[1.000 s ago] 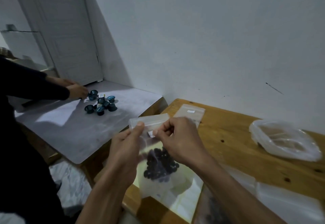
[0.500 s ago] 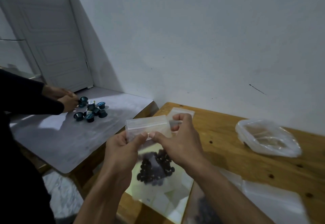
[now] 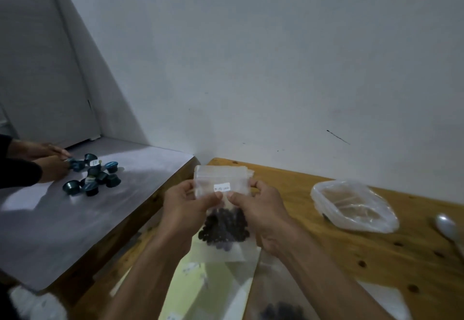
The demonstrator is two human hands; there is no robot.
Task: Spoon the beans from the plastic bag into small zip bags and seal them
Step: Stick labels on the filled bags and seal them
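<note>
A small clear zip bag [image 3: 221,181] with a white label hangs upright above the wooden table's [image 3: 351,249] left end. Dark beans [image 3: 223,226] fill its lower half. My left hand [image 3: 185,206] pinches the bag's left side near the top, thumb at the middle. My right hand [image 3: 261,211] pinches the right side, thumb meeting the left thumb. A clear plastic bag [image 3: 354,204] lies rumpled on the table to the right. A spoon [image 3: 448,226] rests at the right edge. More dark beans [image 3: 283,311] show in a bag at the bottom.
Flat clear bags and a pale yellow sheet [image 3: 208,287] lie under my forearms. To the left a grey table [image 3: 75,219] holds several dark blue capsules [image 3: 93,176], with another person's hands [image 3: 47,164] on them. A white wall is close behind.
Both hands have spread to the bag's sides, thumbs still meeting below the label. The camera view has turned left and downward a little, bringing the spoon into sight.
</note>
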